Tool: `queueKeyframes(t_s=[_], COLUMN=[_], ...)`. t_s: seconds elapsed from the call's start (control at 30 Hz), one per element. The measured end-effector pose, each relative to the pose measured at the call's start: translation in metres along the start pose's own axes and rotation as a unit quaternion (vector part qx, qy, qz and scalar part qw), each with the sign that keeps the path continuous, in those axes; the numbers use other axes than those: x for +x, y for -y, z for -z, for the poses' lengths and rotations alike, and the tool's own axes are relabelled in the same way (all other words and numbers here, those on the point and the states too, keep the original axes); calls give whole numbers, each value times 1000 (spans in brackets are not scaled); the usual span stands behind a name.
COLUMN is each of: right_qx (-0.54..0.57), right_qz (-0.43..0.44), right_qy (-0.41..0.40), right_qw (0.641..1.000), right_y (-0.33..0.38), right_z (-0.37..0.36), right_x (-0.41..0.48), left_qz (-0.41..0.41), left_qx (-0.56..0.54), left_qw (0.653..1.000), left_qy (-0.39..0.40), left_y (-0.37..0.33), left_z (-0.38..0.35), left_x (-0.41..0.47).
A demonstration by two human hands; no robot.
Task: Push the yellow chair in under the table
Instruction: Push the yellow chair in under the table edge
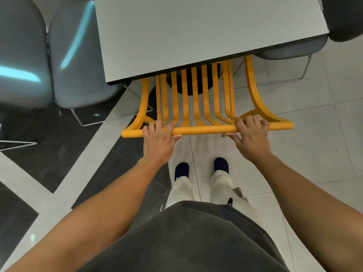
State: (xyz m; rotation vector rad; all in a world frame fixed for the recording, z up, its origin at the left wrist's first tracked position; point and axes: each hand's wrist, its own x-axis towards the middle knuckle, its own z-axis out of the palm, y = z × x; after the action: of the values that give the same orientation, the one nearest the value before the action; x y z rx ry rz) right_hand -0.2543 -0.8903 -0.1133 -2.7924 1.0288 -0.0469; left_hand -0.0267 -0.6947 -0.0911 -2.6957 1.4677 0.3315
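Observation:
The yellow chair has a slatted back and a round top rail; its seat is hidden beneath the pale grey table, and only the back sticks out past the table's near edge. My left hand grips the top rail left of centre. My right hand grips the same rail right of centre, fingers curled over it. A black round table base shows between the slats.
Two grey padded chairs stand at the table's left side, and a dark grey chair sits at its right corner. My feet in dark shoes stand on the tiled floor just behind the yellow chair.

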Motion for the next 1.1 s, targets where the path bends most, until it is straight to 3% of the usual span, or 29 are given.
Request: queueKeyframes(t_s=[0.23,0.4,0.8,1.1], right_qx=[11,-39,-12,-25], right_qz=[57,88,61,83], right_qy=[30,62,71,84], right_qw=[998,993,996,993], right_y=[-89,-149,-51,-90], right_z=[19,38,20,32], right_x=[17,35,13,22], left_qz=[69,94,42,66], left_qx=[-17,-49,-36,-37], left_qw=[997,994,998,997], left_qy=[1,-5,-29,-27], left_y=[-90,-149,-47,-91], left_z=[-5,-5,-4,-6], left_x=[1,14,2,2])
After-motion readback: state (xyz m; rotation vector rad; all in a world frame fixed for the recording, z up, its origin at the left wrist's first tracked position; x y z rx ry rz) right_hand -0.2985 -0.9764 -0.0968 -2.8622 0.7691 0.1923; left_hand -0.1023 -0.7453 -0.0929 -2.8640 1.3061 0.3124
